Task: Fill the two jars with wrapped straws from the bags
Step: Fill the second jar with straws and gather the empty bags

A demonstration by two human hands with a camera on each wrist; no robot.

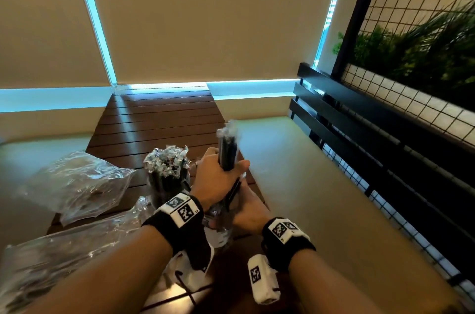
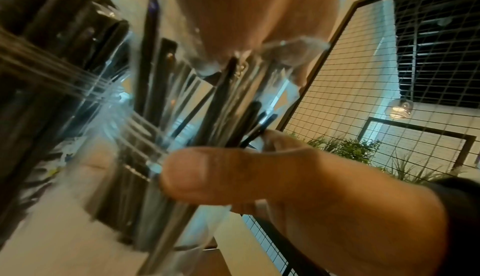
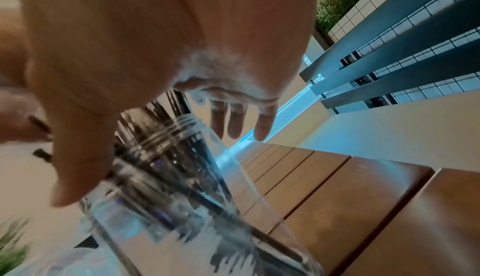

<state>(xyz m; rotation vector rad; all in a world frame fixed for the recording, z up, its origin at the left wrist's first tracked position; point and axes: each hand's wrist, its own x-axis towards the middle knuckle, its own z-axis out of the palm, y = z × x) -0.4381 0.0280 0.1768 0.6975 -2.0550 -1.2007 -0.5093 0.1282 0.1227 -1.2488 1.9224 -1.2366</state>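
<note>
Slatted wooden desk (image 1: 164,118) under both hands. Left hand (image 1: 218,177) grips a straw bundle (image 1: 228,149) over the jar (image 3: 166,177); right hand (image 1: 250,211), just below, steadies it, fingers (image 3: 235,120) loose.

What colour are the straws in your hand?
Black, inside clear shiny wrappers. The head view shows the straws best, gripped by the left hand.

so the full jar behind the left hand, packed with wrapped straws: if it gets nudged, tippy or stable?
Probably tippy. The full jar is tall and narrow, and its straws' crinkled wrapper ends stick out well above the rim, raising the load. It looks like clear glass, so likely smooth, heavy for its size and breakable if it falls. The slatted wooden table has grooves that could catch its base.
</note>
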